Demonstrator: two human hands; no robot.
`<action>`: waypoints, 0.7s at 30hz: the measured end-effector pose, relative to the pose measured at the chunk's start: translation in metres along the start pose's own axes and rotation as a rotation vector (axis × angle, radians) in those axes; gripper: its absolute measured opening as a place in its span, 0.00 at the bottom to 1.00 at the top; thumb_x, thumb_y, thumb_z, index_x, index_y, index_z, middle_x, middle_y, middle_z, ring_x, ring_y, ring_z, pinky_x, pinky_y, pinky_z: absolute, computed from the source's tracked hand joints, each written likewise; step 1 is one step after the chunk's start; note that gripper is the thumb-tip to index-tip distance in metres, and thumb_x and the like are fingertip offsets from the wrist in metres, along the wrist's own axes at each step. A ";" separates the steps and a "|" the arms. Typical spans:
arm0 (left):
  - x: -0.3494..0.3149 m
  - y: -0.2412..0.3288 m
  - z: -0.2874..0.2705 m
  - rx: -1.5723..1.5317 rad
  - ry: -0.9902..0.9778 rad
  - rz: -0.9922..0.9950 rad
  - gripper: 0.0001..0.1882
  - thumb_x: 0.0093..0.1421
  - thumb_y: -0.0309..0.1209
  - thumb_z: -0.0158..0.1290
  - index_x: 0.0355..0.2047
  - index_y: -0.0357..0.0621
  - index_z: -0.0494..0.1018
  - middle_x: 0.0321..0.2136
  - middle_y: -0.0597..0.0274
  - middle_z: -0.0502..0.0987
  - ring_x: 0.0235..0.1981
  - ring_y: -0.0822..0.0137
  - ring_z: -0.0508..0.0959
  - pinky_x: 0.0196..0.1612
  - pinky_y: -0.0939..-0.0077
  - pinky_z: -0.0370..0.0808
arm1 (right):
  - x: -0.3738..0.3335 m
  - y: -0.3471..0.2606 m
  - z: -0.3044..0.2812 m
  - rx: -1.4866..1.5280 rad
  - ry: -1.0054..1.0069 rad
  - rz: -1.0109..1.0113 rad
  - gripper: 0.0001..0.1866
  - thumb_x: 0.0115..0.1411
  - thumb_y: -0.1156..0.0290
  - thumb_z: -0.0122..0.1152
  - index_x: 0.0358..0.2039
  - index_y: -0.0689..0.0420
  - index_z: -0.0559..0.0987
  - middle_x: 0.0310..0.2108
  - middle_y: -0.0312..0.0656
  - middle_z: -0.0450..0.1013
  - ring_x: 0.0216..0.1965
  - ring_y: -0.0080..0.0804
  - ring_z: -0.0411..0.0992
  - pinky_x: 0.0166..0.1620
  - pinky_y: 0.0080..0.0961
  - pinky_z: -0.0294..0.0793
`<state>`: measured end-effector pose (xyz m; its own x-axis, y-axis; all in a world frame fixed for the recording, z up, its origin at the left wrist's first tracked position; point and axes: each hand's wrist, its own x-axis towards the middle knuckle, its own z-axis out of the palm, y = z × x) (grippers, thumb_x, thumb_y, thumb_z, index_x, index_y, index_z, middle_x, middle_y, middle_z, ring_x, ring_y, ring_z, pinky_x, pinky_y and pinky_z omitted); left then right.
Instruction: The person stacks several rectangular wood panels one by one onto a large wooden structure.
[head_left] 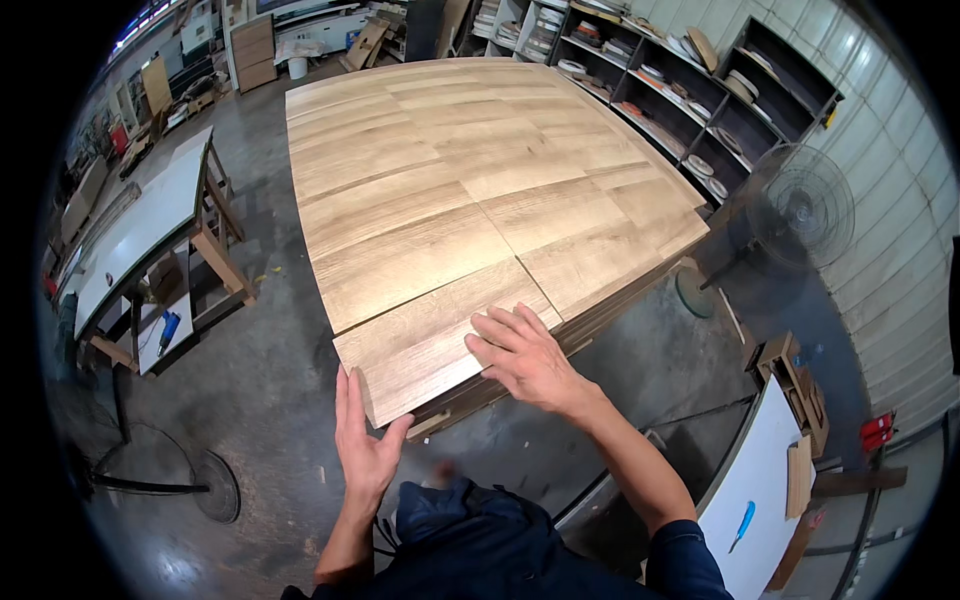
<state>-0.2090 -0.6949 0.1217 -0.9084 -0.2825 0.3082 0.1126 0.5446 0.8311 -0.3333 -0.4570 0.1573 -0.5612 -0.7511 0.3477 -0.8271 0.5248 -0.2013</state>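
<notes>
A large stack of light wood-grain panels (pixel 440 190) stands in front of me, laid out in rows. At its near left corner lies a wood-grain panel (pixel 420 340), its near edge toward me. My left hand (pixel 368 440) is at this panel's left near corner, fingers stretched along the side edge and thumb apart at the front edge. Flat on the panel's top, near its right end, rests my right hand (pixel 525 358), with its fingers spread. The undersides of both hands' fingers are hidden.
On the left is a white-topped workbench (pixel 150 225) with a blue tool (pixel 168 330) on its lower shelf. Pedestal fans stand at right (pixel 800 205) and lower left (pixel 218 485). Dark shelving (pixel 640 75) holds rolls of edging. A blue cutter (pixel 743 525) lies on a white table (pixel 755 480).
</notes>
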 end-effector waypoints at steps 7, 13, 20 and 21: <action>0.002 -0.001 0.000 0.021 0.034 0.011 0.43 0.44 0.24 0.63 0.61 0.35 0.56 0.61 0.39 0.56 0.64 0.48 0.57 0.62 0.62 0.57 | -0.016 0.014 -0.003 -0.009 0.171 0.097 0.20 0.49 0.70 0.65 0.45 0.50 0.76 0.51 0.40 0.69 0.56 0.42 0.64 0.60 0.47 0.57; 0.000 -0.001 0.005 0.052 0.037 0.003 0.44 0.44 0.25 0.64 0.61 0.36 0.57 0.61 0.39 0.56 0.63 0.48 0.57 0.62 0.63 0.57 | -0.024 0.022 -0.004 -0.011 0.191 0.118 0.19 0.49 0.70 0.65 0.44 0.50 0.76 0.51 0.38 0.70 0.56 0.39 0.64 0.60 0.45 0.58; -0.003 -0.003 0.007 0.141 0.059 0.049 0.44 0.44 0.26 0.63 0.62 0.38 0.56 0.63 0.39 0.53 0.63 0.47 0.57 0.62 0.63 0.56 | -0.033 0.014 -0.002 -0.042 0.262 0.124 0.19 0.50 0.71 0.64 0.44 0.56 0.75 0.50 0.42 0.69 0.56 0.41 0.64 0.60 0.44 0.59; -0.003 -0.001 0.007 0.145 0.072 0.042 0.43 0.44 0.27 0.63 0.61 0.38 0.57 0.63 0.39 0.54 0.64 0.47 0.56 0.63 0.63 0.55 | -0.036 0.010 -0.006 -0.029 0.275 0.135 0.19 0.51 0.71 0.63 0.45 0.57 0.75 0.51 0.43 0.69 0.56 0.42 0.64 0.60 0.44 0.60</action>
<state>-0.2092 -0.6888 0.1166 -0.8722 -0.3106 0.3779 0.0854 0.6640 0.7428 -0.3207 -0.4220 0.1482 -0.6333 -0.5394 0.5550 -0.7421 0.6269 -0.2374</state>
